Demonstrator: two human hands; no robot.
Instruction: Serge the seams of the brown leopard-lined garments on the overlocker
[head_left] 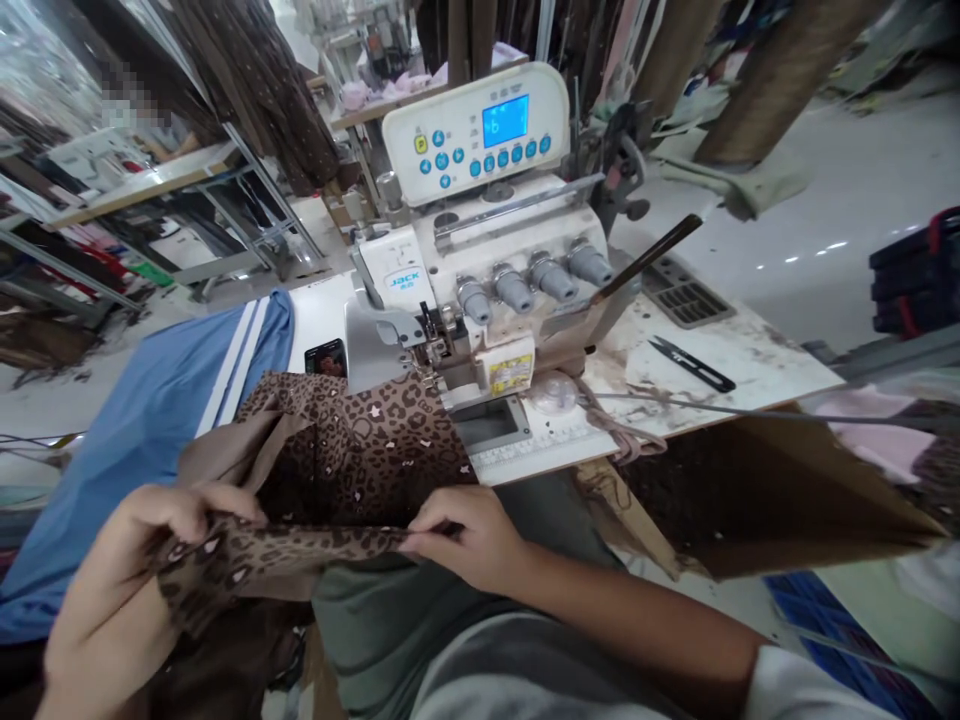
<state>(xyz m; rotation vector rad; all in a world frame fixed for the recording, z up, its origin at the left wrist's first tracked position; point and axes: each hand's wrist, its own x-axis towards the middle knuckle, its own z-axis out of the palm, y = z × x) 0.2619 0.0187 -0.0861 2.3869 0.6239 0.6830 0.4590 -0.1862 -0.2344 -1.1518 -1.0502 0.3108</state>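
Note:
Brown leopard-print fabric (352, 440) hangs over the front edge of the sewing table and down over my lap. My left hand (161, 545) is closed on the fabric at the left, its fingers gripping a fold. With thumb and finger, my right hand (461, 535) pinches the fabric's edge, so the strip between both hands is drawn nearly straight. Beyond the cloth stands a white overlock sewing machine (390, 265) with a lit control panel (476, 135). The far part of the fabric lies just in front of its needle area.
Blue fabric with white stripes (225, 360) covers the table's left side, beside a phone (325, 357). Black thread snips (691, 364) lie on the right of the tabletop (780, 355). A cardboard box (787, 490) with dark cloth stands below right.

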